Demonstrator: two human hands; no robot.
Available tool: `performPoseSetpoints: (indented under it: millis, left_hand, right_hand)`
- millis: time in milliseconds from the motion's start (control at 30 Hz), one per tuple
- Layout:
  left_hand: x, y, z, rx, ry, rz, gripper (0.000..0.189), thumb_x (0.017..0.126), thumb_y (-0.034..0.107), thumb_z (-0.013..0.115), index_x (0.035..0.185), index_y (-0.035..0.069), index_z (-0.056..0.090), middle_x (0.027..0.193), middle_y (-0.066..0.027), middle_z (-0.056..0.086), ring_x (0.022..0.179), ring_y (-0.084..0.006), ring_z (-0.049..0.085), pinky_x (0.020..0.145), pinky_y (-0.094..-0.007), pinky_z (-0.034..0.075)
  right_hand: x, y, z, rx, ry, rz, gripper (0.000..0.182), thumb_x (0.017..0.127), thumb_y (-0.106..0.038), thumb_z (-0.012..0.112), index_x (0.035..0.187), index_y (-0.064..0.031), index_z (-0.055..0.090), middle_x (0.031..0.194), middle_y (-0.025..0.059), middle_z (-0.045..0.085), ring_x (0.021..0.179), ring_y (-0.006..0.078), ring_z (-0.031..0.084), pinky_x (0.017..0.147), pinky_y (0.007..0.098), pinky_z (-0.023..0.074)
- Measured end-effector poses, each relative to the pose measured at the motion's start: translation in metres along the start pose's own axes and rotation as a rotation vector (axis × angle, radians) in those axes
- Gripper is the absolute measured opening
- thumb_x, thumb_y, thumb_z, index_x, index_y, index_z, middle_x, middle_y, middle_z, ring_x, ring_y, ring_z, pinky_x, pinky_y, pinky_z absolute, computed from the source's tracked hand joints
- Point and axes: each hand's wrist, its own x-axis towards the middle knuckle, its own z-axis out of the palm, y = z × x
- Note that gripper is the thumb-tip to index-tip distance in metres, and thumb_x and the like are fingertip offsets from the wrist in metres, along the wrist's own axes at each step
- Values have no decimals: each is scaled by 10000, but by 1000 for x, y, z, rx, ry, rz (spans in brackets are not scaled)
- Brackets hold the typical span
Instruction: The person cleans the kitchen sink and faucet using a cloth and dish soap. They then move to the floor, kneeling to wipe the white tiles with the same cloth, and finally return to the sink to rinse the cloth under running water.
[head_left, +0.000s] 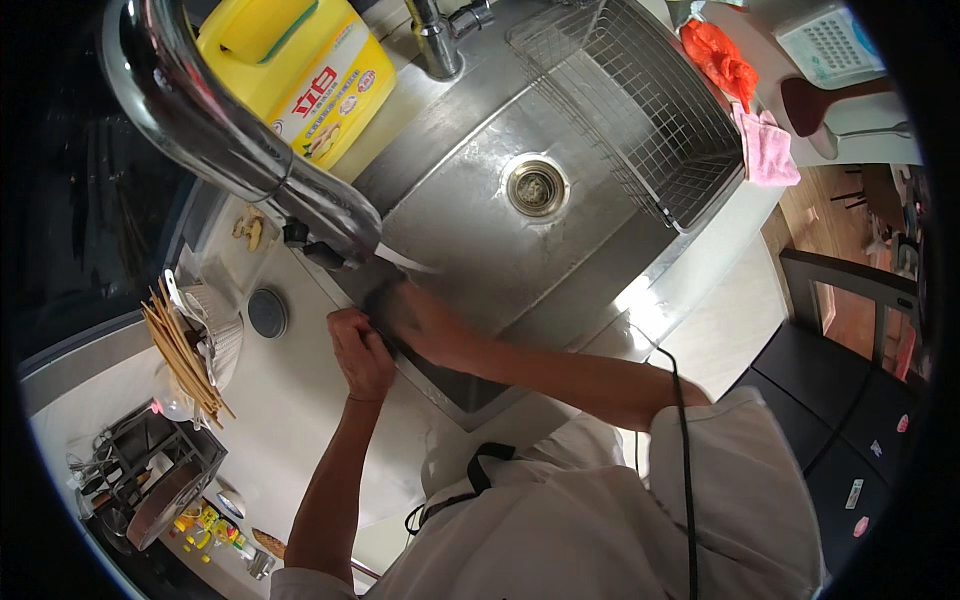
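My right hand (431, 322) is blurred over the near left corner of the stainless steel sink (465, 225). A dark blurred object (384, 301) is at its fingers; its kind cannot be made out. Close beside it, my left hand (362, 352) is curled at the sink's left rim, and whatever may be inside its fingers is hidden. Above both hands is the spout of a chrome faucet (330, 199), with a pale streak, apparently running water (405, 260), below it. A round metal drain (537, 186) sits in the sink floor.
A wire basket (652, 97) occupies the sink's right side. A yellow detergent jug (330, 90) stands behind the faucet. Left on the counter are a dark round lid (268, 313), ginger (251, 227) and chopsticks (180, 349). A pink cloth (769, 146) hangs at the right; a black cable (682, 450) crosses my right arm.
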Motion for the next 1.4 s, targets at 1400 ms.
performPoseSetpoints:
  millis: [1400]
  left_hand:
    - [-3, 7, 5, -54, 24, -46, 191, 723, -94, 472, 859, 30, 423, 837, -168, 454, 766, -357, 462, 676, -435, 407]
  right_hand:
    - [134, 35, 20, 77, 651, -443, 253, 831, -157, 704, 978, -35, 538, 865, 80, 628, 748, 166, 610, 690, 322, 529]
